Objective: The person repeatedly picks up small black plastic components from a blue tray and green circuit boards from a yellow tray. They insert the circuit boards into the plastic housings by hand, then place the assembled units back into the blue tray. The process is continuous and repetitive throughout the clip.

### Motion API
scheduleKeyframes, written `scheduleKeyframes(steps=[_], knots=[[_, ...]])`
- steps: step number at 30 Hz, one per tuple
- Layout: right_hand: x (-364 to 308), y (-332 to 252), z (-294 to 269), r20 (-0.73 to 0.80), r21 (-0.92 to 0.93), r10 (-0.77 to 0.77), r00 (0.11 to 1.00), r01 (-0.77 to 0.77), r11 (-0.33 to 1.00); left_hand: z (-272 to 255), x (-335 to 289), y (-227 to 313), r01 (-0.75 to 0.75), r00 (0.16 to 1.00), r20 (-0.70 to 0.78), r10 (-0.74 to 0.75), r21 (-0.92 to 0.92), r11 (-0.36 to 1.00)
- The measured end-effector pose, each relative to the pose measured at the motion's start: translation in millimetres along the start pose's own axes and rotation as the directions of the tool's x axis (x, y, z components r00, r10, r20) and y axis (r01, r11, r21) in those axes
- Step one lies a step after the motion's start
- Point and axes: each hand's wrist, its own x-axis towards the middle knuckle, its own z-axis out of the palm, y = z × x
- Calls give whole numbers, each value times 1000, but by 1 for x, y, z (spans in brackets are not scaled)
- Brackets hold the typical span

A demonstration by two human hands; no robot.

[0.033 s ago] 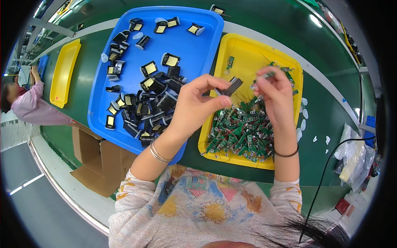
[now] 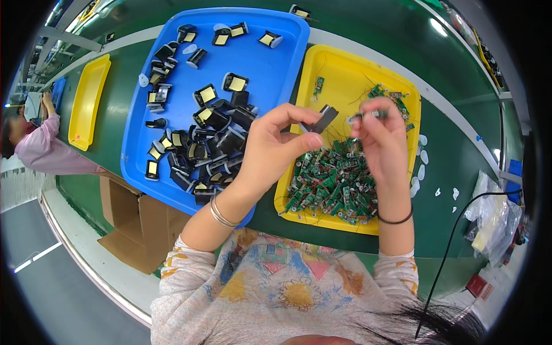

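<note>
My left hand (image 2: 273,141) pinches a small black plastic housing (image 2: 325,119) between thumb and fingers, above the gap between a blue tray (image 2: 270,63) and a yellow tray (image 2: 328,57). Just to its right, my right hand (image 2: 382,132) is closed on a small green circuit board (image 2: 376,114), with a pale round end showing at the fingertips. The two parts are apart. Below my hands, a heap of green circuit boards (image 2: 333,178) with thin wires fills the near part of the yellow tray. Many black housings (image 2: 230,141) with pale yellow pads are piled in the blue tray.
Another yellow tray (image 2: 89,103) stands at the far left, near a person in a pink sleeve (image 2: 54,123). An open cardboard box (image 2: 152,230) is below the blue tray. White oval pieces (image 2: 424,156) and clear plastic bags (image 2: 494,215) lie to the right, beside a black cable (image 2: 445,253).
My right hand has turned slightly, and the circuit board in its fingers shows more plainly. My left hand keeps the black housing in nearly the same place.
</note>
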Motion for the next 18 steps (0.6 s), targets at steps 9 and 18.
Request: scheduleKeyframes(steps=[9, 18], knots=[[-34, 14, 29, -116, 249, -279, 953, 300, 921, 14, -8, -5, 5, 997, 77, -2, -40, 999], [-40, 13, 25, -20, -446, -536, 844, 472, 760, 11, -7, -6, -192, 980, 97, 175, 211, 958]])
